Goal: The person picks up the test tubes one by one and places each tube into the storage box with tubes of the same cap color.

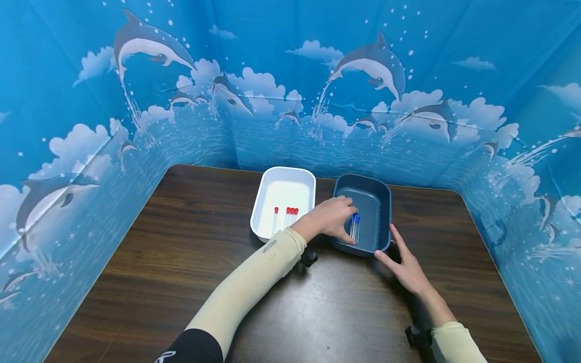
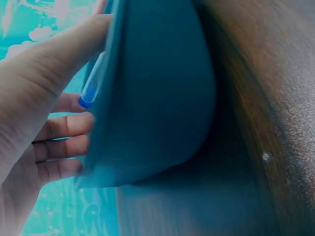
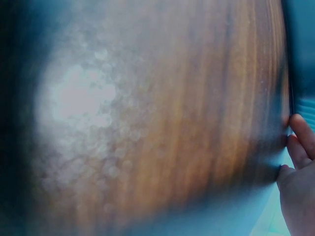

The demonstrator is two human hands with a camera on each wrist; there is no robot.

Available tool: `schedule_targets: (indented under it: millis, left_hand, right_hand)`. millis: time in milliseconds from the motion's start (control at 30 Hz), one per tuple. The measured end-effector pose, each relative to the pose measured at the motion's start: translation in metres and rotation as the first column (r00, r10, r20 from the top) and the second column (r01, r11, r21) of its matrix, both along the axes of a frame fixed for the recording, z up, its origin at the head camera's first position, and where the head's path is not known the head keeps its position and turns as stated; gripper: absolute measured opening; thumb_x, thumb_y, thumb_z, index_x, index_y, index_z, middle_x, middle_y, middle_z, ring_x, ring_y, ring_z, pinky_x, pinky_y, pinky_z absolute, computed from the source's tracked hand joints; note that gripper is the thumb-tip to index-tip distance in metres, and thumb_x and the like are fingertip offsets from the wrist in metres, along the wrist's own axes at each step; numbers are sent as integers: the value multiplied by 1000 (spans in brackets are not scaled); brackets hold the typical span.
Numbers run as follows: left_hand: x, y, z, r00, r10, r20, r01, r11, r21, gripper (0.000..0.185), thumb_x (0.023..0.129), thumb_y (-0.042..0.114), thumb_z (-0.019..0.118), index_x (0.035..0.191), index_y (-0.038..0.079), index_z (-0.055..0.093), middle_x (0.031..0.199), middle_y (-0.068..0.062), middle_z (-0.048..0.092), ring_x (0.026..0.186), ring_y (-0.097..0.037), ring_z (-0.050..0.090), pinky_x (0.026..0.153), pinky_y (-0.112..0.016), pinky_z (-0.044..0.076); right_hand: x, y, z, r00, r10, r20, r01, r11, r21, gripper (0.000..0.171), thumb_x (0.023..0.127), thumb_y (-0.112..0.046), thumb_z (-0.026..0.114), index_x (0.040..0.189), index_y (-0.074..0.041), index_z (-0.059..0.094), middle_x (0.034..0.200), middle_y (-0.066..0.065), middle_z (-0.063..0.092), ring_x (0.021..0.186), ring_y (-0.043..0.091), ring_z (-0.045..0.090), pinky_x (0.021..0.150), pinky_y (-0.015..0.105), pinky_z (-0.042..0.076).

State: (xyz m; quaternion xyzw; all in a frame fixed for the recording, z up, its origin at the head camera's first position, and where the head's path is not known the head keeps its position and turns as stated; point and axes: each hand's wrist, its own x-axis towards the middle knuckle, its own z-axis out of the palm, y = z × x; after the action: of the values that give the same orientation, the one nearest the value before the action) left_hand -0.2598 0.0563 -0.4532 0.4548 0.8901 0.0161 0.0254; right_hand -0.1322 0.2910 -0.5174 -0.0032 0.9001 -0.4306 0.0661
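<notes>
My left hand [image 1: 333, 218] reaches over the near left part of a dark blue tray [image 1: 381, 201], pinching a clear test tube with a blue cap [image 2: 87, 101] between thumb and fingers. In the left wrist view this tube shows above the tray rim, its cap against a finger. Close by in the tray are blue-capped test tubes [image 1: 357, 231], partly behind the hand; how many is unclear. My right hand [image 1: 405, 264] touches the tray's near right corner from outside, thumb at the front and fairly straight fingers along the side. Only its fingertips and palm edge show in the right wrist view.
Left of the dark tray stands a white tray [image 1: 283, 171] with several red-capped test tubes [image 1: 275, 219], partly behind my left forearm. Both stand on a dark wooden table [image 1: 204, 217], near its far edge. A dolphin-print curtain [image 1: 281, 136] surrounds the table's back and sides.
</notes>
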Motion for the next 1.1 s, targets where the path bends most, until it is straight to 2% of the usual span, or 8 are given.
schedule_targets:
  millis: [167, 433, 767, 1100]
  left_hand:
    - [-4, 5, -9, 1000, 14, -20, -16, 997, -80, 89, 71, 77, 66, 132, 13, 60, 116, -2, 57, 103, -15, 49, 97, -30, 43]
    - [-8, 11, -16, 999, 2, -53, -10, 990, -143, 84, 71, 77, 66, 127, 13, 65, 112, -1, 59, 100, -16, 51, 97, -31, 42]
    - [-7, 16, -19, 998, 17, -67, -29, 983, -183, 77, 71, 77, 67, 120, 17, 68, 108, 1, 61, 98, -16, 53, 93, -32, 43]
    - [-7, 20, -21, 997, 36, -74, -52, 974, -218, 77, 71, 78, 66, 120, 18, 69, 110, 1, 61, 100, -17, 52, 91, -32, 43]
  right_hand:
    - [0, 1, 0, 1000, -4, -5, 4, 1000, -2, 85, 97, -44, 59, 156, -42, -3, 158, 25, 18, 137, 50, 25, 97, 77, 22]
    - [-1, 0, 0, 1000, -6, 4, 6, 1000, 1, 85, 97, -43, 58, 155, -44, -4, 158, 24, 17, 138, 50, 24, 98, 77, 20]
    - [0, 1, -1, 1000, -6, 10, 6, 1000, -4, 84, 98, -43, 58, 155, -46, -4, 158, 24, 16, 138, 51, 24, 98, 77, 20]
    - [0, 1, -1, 1000, -4, 0, 4, 1000, -5, 84, 98, -42, 58, 154, -47, -3, 158, 25, 18, 138, 51, 24, 97, 77, 20]
